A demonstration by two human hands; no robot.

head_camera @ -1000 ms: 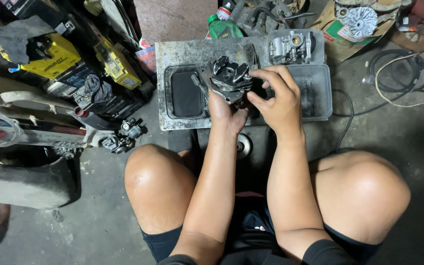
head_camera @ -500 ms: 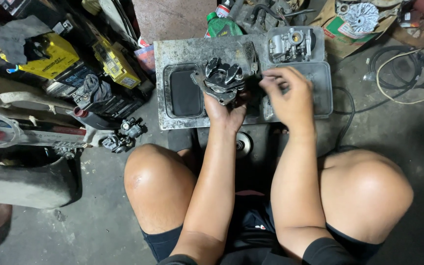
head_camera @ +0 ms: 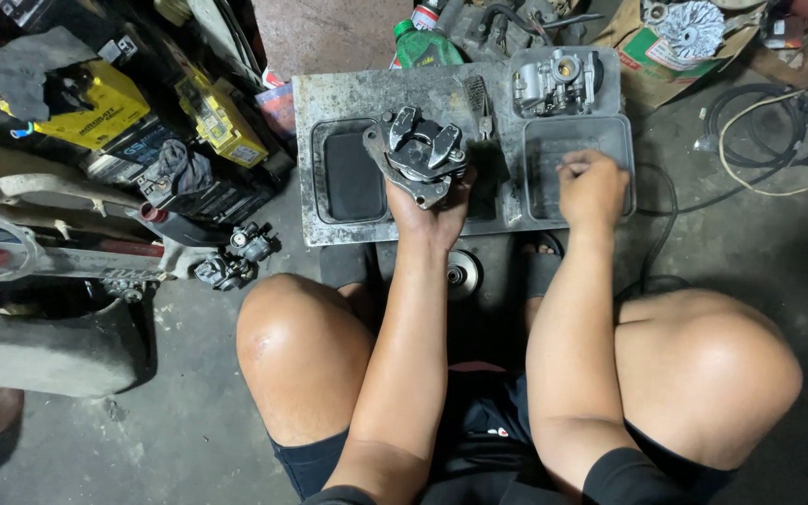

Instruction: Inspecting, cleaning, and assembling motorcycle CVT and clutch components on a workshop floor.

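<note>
The left hand [head_camera: 427,201] grips a round metal part [head_camera: 416,154] over the grey tray [head_camera: 329,93]. The right hand [head_camera: 593,187], apart, pinches something tiny. A yellow box [head_camera: 95,112] lies left.

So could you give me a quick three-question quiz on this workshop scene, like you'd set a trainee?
1. True or false: the left hand holds the clutch part above the tray.
2. Where is the right hand? A) on the green bottle B) over the tray's right compartment C) on a knee
3. Fill in: the carburettor sits in the tray's top ____ corner.

Key: 1 true; 2 B; 3 right.
</note>
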